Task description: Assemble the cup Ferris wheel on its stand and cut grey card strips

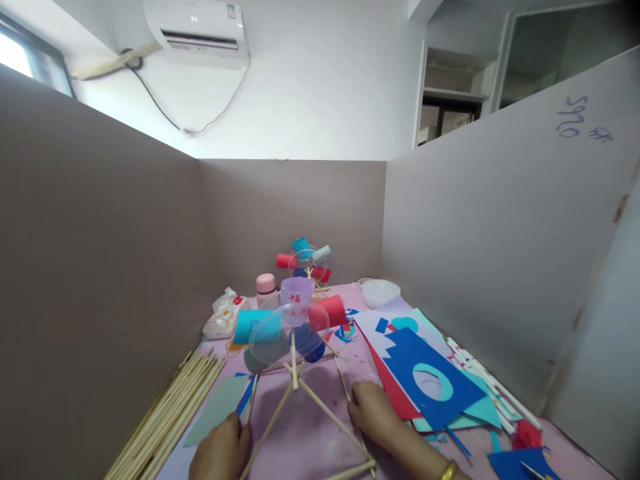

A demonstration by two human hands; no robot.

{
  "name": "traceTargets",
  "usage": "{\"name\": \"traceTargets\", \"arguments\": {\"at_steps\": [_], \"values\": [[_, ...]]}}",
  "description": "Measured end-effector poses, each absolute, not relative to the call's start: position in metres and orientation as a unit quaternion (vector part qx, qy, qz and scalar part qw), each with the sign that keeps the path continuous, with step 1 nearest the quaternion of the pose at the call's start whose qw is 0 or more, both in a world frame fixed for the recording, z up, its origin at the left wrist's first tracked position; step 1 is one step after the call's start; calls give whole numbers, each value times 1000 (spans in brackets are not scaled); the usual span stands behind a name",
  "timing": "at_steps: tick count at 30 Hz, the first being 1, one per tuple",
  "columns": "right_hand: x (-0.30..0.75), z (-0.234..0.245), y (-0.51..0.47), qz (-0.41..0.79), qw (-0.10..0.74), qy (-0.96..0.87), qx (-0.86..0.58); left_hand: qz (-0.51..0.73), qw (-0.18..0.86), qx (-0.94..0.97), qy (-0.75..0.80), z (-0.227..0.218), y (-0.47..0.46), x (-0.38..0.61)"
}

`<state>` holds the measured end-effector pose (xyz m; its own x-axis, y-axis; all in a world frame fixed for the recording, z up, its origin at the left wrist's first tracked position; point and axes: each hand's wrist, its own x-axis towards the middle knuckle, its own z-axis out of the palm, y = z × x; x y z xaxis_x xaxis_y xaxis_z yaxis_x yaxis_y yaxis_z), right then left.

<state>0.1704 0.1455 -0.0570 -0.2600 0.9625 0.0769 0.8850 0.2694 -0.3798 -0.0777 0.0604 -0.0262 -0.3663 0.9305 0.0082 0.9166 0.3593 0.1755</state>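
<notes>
A wheel model stands between my hands, with clear plastic discs [263, 337] on a frame of thin wooden sticks [325, 407]. Around its discs sit a turquoise paper cylinder [253, 327], a red paper cylinder [333, 312], a purple cup [297, 297] and darker blue and grey pieces. My left hand [223, 450] is closed round a thin stick of the frame at the lower left. On the other side, my right hand [375, 410] pinches the frame's right-hand stick. The fingertips of both hands are partly hidden.
Long wooden sticks [170, 413] lie at the left. A similar wheel model [301, 248], a pink bottle [266, 285] and a white bowl [381, 293] stand behind. Cut blue card [400, 360] and white rods [485, 373] lie right, with scissors [533, 470] near the front. Grey partitions [295, 200] enclose the table.
</notes>
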Motion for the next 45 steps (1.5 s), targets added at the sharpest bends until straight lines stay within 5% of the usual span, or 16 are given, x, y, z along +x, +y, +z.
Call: {"name": "traceTargets", "arguments": {"at_steps": [25, 45], "values": [[169, -64, 143, 229, 270, -725, -591, 237, 86, 550, 796, -35, 59, -88], [169, -58, 142, 248, 266, -717, -595, 243, 123, 542, 795, -35, 62, -94]]}}
